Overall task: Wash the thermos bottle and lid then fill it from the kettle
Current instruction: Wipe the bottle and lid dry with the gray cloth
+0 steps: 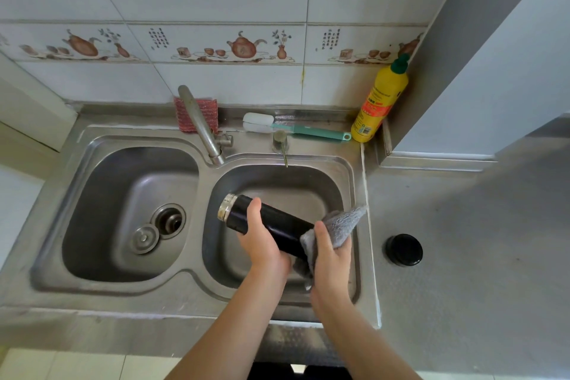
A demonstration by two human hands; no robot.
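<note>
A black thermos bottle [279, 224] with a silver threaded mouth lies tilted over the right sink basin [308, 188], mouth up and to the left. My left hand [262, 241] grips its middle from below. My right hand [331, 251] presses a grey cloth [342, 224] around the bottle's lower end. The black lid [404, 249] rests on the steel counter to the right of the sink. No kettle is in view.
The faucet [202, 126] stands between the two basins; the left basin [123, 213] has a drain and a loose plug. A bottle brush [293, 128], a red scrubber [185, 114] and a yellow detergent bottle [381, 102] sit along the back ledge.
</note>
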